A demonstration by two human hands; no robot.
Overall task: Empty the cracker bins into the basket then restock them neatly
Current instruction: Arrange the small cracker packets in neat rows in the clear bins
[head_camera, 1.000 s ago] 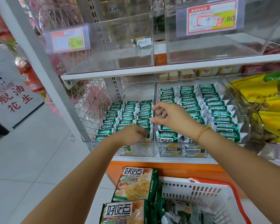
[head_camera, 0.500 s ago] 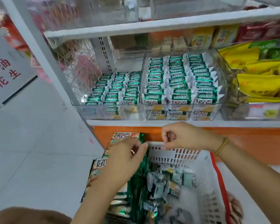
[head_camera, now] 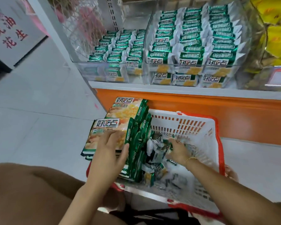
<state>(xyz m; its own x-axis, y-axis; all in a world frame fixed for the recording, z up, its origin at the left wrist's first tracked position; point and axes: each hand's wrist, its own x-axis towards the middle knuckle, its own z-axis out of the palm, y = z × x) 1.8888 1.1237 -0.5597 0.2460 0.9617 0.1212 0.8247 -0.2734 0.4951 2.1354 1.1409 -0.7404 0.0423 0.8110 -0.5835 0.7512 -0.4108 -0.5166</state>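
Now, basket point(head_camera: 193, 125): near, under shelf point(head_camera: 169, 88) edge; room by right wall.
Left hand point(head_camera: 110, 153): fingers point(head_camera: 109, 138) apart, flat on bags point(head_camera: 107, 127) at left rim.
Right hand point(head_camera: 177, 150): among loose packets point(head_camera: 152, 144); fingers' hold unclear.

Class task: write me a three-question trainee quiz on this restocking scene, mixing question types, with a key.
1. True or false: the left hand rests on the large cracker bags.
2. Which hand reaches among the small packets in the basket? A) left hand B) right hand
3. Fill in: of the left bin and the right bin, the fuller is the ____ one.
Key: 1 true; 2 B; 3 right.
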